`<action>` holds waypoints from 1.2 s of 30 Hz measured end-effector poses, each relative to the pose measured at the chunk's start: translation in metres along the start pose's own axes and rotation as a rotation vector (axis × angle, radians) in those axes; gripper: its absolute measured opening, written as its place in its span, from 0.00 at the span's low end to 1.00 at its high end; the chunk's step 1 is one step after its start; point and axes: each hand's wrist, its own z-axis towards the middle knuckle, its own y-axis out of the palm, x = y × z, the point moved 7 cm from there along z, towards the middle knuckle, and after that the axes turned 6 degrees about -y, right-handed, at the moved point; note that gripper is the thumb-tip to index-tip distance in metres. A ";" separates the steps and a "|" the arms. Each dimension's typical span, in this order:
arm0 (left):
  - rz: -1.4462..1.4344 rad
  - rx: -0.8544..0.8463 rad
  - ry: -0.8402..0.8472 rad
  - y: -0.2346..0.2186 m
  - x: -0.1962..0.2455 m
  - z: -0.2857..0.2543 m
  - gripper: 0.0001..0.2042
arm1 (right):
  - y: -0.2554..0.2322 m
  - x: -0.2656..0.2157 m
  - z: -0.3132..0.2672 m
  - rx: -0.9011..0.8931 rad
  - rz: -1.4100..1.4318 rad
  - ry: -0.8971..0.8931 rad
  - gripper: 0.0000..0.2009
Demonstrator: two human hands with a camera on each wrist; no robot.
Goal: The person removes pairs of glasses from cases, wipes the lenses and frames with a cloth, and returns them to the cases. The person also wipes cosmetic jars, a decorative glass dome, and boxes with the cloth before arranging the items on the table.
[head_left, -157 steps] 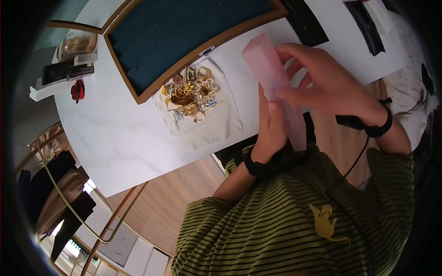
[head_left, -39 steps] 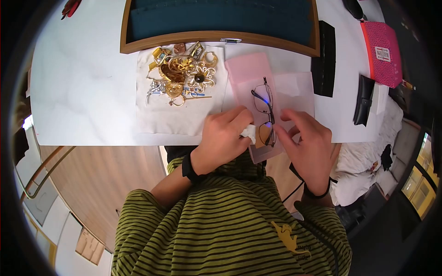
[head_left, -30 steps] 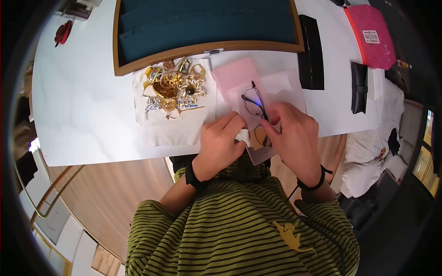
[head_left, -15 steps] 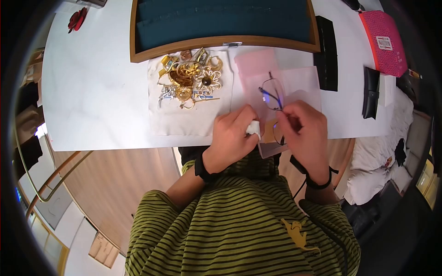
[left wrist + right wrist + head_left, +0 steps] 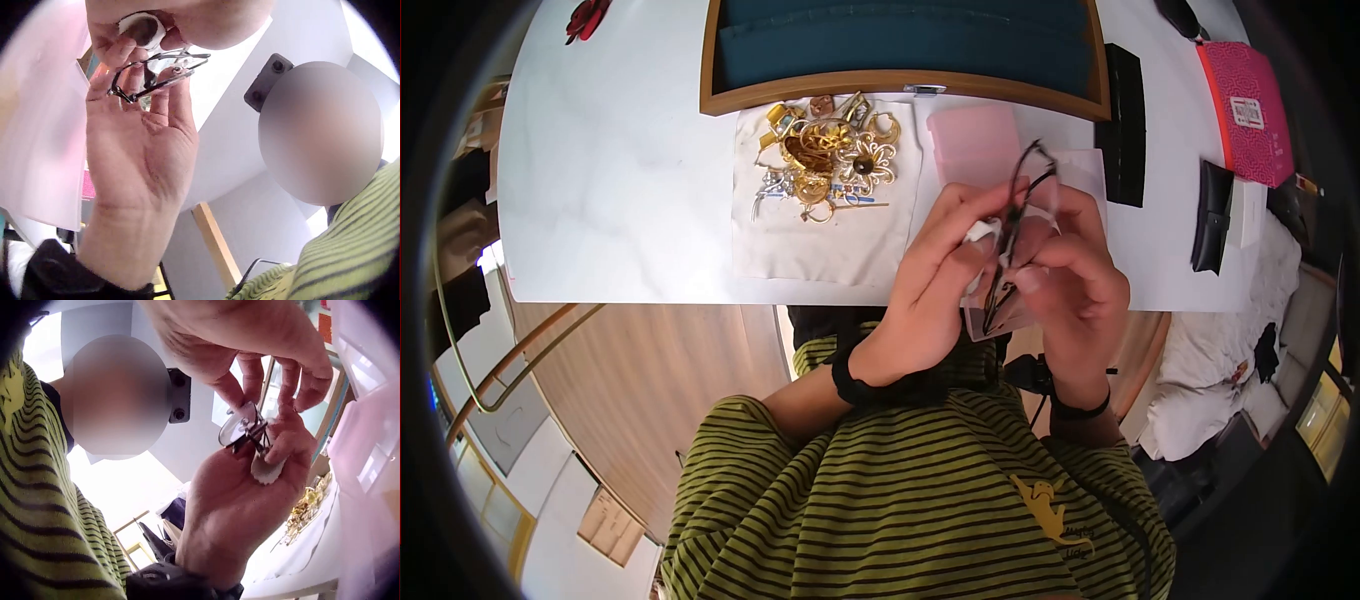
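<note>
My right hand [image 5: 1080,290] pinches a pair of thin dark-framed eyeglasses [image 5: 236,428] in front of my body. Against the frame, my left hand [image 5: 925,290] holds a small crumpled white cloth [image 5: 267,470], its fingers at the eyeglasses too. From the head view the glasses stand nearly on edge, temples folded close, with fingers hiding much of the lenses. Under the hands an open pink translucent glasses case [image 5: 975,140] lies at the table's front edge, its lower part mostly covered by them.
Gold and silver jewellery [image 5: 830,155] is heaped on a pale cloth [image 5: 830,245] to the left. Behind stands a wood-framed, teal-lined case [image 5: 900,85]. A black box [image 5: 1120,125], a black pouch [image 5: 1212,215] and a pink bag [image 5: 1250,110] are at right.
Both hands had held the pink case, which now lies open. The eyeglasses have come up out of it in my right hand, and my left hand has moved in against them with the white cloth.
</note>
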 end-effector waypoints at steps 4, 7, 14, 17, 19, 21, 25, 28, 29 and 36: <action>0.081 -0.006 0.102 0.008 0.008 0.001 0.17 | -0.008 0.009 -0.009 0.059 -0.010 -0.007 0.04; 0.242 -0.025 0.137 0.004 0.011 0.000 0.15 | -0.009 0.014 -0.012 0.073 0.079 0.023 0.05; 0.261 -0.151 0.217 0.011 0.019 0.002 0.11 | -0.010 0.015 -0.026 0.110 0.311 0.008 0.06; -0.100 -0.079 -0.138 0.006 0.003 0.003 0.15 | -0.011 0.015 -0.027 0.186 0.362 -0.007 0.06; -0.129 -0.063 -0.146 0.005 -0.001 0.002 0.16 | -0.012 0.019 -0.029 0.218 0.394 0.042 0.07; -0.156 -0.047 -0.148 0.000 -0.006 0.005 0.17 | -0.010 0.017 -0.026 0.195 0.405 0.047 0.07; -0.184 -0.080 0.018 -0.004 -0.006 0.008 0.15 | -0.005 0.018 -0.023 0.123 0.407 0.060 0.11; -0.287 -0.011 0.054 -0.005 -0.003 0.009 0.12 | -0.002 0.018 -0.022 0.146 0.425 0.112 0.16; -0.291 0.046 0.087 -0.008 -0.001 0.009 0.10 | -0.001 0.017 -0.022 0.143 0.425 0.114 0.16; -0.223 0.198 0.071 -0.019 -0.006 0.009 0.08 | 0.009 0.018 -0.021 0.061 0.451 0.197 0.29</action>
